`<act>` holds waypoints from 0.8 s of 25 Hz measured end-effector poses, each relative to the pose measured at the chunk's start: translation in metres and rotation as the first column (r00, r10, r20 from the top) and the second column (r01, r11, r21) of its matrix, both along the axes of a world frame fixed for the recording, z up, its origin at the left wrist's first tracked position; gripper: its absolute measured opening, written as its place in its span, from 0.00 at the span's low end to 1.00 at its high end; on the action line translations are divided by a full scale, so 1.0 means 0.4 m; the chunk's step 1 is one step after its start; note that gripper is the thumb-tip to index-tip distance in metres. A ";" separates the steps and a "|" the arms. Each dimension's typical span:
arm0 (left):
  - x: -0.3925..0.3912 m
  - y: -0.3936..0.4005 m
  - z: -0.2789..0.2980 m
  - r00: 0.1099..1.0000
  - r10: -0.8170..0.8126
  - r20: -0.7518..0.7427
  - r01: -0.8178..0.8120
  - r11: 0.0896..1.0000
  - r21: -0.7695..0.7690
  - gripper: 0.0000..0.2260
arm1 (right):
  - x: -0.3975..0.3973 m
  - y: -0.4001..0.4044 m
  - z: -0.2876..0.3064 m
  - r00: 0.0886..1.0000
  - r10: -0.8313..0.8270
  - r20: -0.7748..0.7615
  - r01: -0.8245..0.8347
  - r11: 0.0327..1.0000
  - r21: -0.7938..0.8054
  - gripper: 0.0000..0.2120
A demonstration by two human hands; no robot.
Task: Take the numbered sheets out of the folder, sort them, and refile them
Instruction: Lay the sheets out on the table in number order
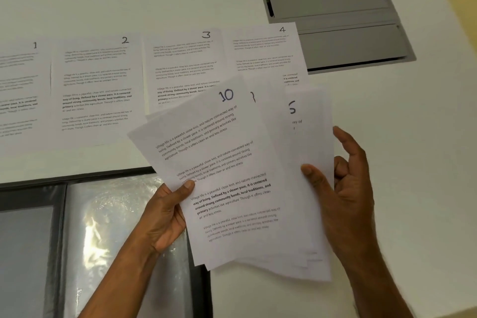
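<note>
Sheets numbered 1 (18, 90), 2 (98, 85), 3 (183, 64) and 4 (265, 54) lie side by side on the white table. I hold a fanned stack of several sheets above the table. Sheet 10 (222, 162) is on top, and a sheet marked 5 (307, 121) sticks out on the right. My left hand (165, 217) pinches the stack's left edge with the thumb on top. My right hand (348, 188) holds the right edge, thumb on the front and fingers behind. The open black folder (103, 240) with shiny plastic sleeves lies at the lower left.
A grey recessed cable hatch (338, 23) is set into the table at the upper right, just behind sheet 4. Bare white table (400, 111) extends to the right of my hands.
</note>
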State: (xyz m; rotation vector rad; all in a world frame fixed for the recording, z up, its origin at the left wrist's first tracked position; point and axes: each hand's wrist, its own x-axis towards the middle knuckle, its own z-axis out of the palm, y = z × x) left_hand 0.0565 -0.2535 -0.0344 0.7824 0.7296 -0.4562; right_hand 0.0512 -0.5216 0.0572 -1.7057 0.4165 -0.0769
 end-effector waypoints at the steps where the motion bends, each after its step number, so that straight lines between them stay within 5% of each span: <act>1: 0.001 -0.008 0.003 1.000 -0.002 0.008 0.002 1.000 -0.010 0.21 | -0.001 -0.012 0.000 1.000 0.017 0.018 -0.017 0.999 -0.028 0.31; 5: 0.002 -0.050 0.012 1.000 -0.007 0.007 0.007 0.999 -0.035 0.19 | 0.004 -0.075 -0.012 0.999 0.040 0.007 -0.039 0.989 -0.145 0.24; 11: -0.007 -0.107 0.016 0.997 -0.066 0.040 0.068 0.996 -0.055 0.36 | 0.045 -0.160 -0.001 0.969 0.142 -0.201 -0.116 0.984 0.138 0.11; 15: -0.002 -0.154 0.016 1.000 -0.027 -0.002 0.027 1.000 -0.010 0.19 | 0.073 -0.219 -0.016 0.931 0.247 -0.269 -0.216 0.966 0.141 0.04; 20: 0.015 -0.208 0.012 0.999 0.040 -0.034 -0.039 0.998 0.043 0.24 | 0.117 -0.260 -0.037 0.945 0.187 -0.268 -0.145 0.975 0.167 0.03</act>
